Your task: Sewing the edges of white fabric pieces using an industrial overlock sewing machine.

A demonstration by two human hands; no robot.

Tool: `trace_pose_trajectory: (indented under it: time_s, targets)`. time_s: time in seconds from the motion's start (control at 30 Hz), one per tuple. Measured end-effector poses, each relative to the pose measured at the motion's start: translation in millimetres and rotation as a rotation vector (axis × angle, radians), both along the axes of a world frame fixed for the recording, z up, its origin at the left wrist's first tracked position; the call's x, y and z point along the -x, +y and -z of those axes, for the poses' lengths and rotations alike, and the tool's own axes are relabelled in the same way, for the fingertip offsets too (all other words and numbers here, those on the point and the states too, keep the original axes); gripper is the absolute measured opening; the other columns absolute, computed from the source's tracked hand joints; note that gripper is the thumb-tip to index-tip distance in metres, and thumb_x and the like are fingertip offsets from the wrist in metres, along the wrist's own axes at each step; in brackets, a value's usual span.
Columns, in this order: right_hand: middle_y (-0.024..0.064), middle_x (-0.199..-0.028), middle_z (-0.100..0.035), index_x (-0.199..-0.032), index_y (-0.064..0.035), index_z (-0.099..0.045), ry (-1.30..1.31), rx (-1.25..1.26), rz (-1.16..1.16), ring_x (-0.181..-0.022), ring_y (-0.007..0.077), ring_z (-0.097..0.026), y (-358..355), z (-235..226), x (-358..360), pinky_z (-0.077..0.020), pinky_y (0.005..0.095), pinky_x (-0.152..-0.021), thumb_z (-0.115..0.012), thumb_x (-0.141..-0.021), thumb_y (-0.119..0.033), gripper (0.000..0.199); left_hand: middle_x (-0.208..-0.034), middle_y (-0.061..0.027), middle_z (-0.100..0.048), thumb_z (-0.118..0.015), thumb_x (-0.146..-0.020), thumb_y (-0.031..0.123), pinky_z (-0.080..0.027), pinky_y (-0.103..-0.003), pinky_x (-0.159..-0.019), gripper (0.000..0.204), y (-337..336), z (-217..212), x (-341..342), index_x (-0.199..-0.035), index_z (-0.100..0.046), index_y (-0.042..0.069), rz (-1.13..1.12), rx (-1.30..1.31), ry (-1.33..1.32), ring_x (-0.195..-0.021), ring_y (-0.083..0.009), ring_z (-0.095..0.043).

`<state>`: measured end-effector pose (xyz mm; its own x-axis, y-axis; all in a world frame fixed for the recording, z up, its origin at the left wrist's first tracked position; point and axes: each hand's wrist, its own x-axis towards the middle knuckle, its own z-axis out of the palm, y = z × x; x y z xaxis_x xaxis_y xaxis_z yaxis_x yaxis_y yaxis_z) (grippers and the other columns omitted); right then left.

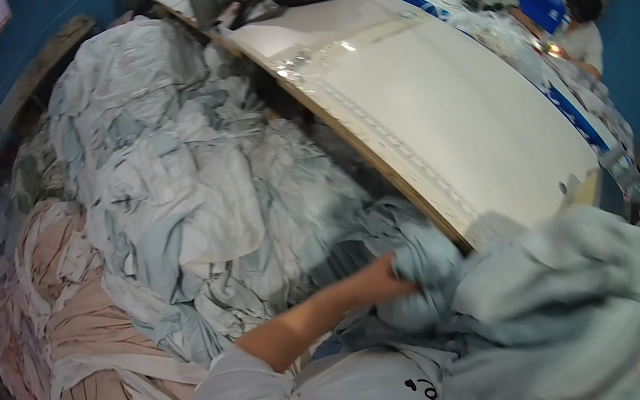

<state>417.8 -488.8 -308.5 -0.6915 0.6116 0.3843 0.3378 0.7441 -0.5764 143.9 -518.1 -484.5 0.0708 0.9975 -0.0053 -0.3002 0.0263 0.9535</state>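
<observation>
Left hand (383,280): right up against the grey cloth (534,283), fingers blurred, can't tell how tightly closed!
Right hand: out of sight, grip can't be told.
Cloth: bunched at the chest, by the table (457,111).
Pile (177,197): heaped left.

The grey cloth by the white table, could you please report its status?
Left hand at the grey cloth, grip unclear; right hand out of sight. Cloth bunched, blurred, hiding part of the white table. Pale cloth pile left of table.
</observation>
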Motion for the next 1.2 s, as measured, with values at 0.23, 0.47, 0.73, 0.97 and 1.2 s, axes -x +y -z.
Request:
trace_pose_trajectory:
  time_s: [0.23, 0.47, 0.73, 0.97, 1.2]
  targets:
    - [0.0179, -0.117, -0.05, -0.101, -0.0067, -0.061, 0.18, 0.329, -0.404, -0.1, 0.0275, -0.052, 3, -3, 80, -0.0453, 0.0447, -0.083, -0.066, -0.082, -0.017, 0.023, -0.113, -0.0079, -0.063, -0.074, -0.076, 0.016, -0.046, -0.034, -0.092, 0.047, -49, -67, -9, -0.118, -0.056, 0.005, 0.029, 0.009, 0.407, -0.105, -0.0179, -0.057]
    - [0.0136, -0.085, -0.057, -0.079, -0.0035, -0.059, 0.776, -0.478, -0.261, -0.075, 0.0187, -0.057, 9, -17, 110, -0.045, 0.0266, -0.068, -0.068, -0.066, 0.0, 0.016, -0.116, -0.0108, -0.061, -0.073, -0.075, 0.028, -0.044, -0.038, -0.093, 0.062, -101, -195, 122, -0.127, -0.048, 0.006, -1.025, 0.172, 1.184, -0.108, -0.0244, -0.057]
    - [0.0177, -0.101, -0.061, -0.088, -0.0006, -0.064, 0.136, -0.31, -0.142, -0.085, 0.0281, -0.06, 8, -77, 84, -0.0492, 0.0342, -0.072, -0.065, -0.079, 0.003, 0.01, -0.12, -0.0141, -0.059, -0.071, -0.074, 0.042, -0.043, -0.044, -0.095, 0.079, -203, -495, 440, -0.137, -0.039, 0.007, -2.272, 0.506, 1.768, -0.11, -0.0318, -0.057]
    - [0.0129, -0.092, -0.063, -0.089, -0.0003, -0.062, 0.126, 0.111, -0.284, -0.065, 0.0174, -0.056, -12, -44, 102, -0.0445, 0.0251, -0.058, -0.066, -0.076, 0.006, 0.015, -0.123, -0.0174, -0.055, -0.071, -0.073, 0.04, -0.042, -0.043, -0.094, 0.068, -185, -398, 480, -0.129, -0.048, 0.009, -2.117, 0.054, 1.85, -0.113, -0.0353, -0.053]
    - [0.0118, -0.078, -0.06, -0.073, -0.0014, -0.061, -0.06, 0.306, -0.191, -0.062, 0.0161, -0.057, -11, 0, 82, -0.0447, 0.0236, -0.056, -0.067, -0.062, 0.009, 0.016, -0.108, -0.0186, -0.062, -0.072, -0.072, 0.033, -0.046, -0.042, -0.088, 0.044, -197, -13, 406, -0.109, -0.064, 0.009, -1.304, 0.695, 1.409, -0.103, -0.0348, -0.058]
